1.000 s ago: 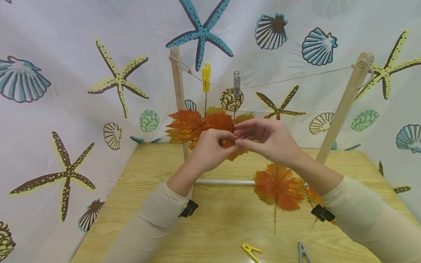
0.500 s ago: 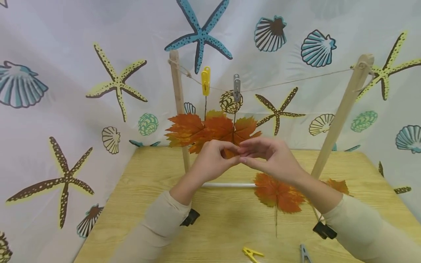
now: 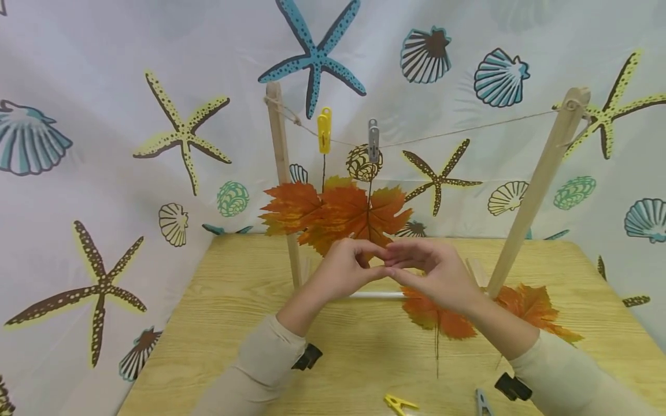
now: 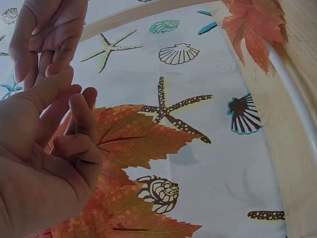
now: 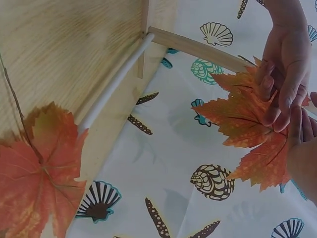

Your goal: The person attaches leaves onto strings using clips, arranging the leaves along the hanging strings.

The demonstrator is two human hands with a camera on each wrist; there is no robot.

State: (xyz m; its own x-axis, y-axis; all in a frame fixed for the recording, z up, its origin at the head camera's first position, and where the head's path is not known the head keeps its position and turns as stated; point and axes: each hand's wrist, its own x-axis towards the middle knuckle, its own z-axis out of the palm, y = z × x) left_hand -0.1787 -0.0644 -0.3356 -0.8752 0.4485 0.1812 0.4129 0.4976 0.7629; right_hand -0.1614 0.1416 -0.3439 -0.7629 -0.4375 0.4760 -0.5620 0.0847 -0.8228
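Two hands, the left hand (image 3: 346, 267) and right hand (image 3: 434, 271), have sunk below the hanging leaf (image 3: 359, 216) and meet fingertip to fingertip, each grip released. Just above them, it dangles free from the grey peg (image 3: 373, 140), apparently hung.
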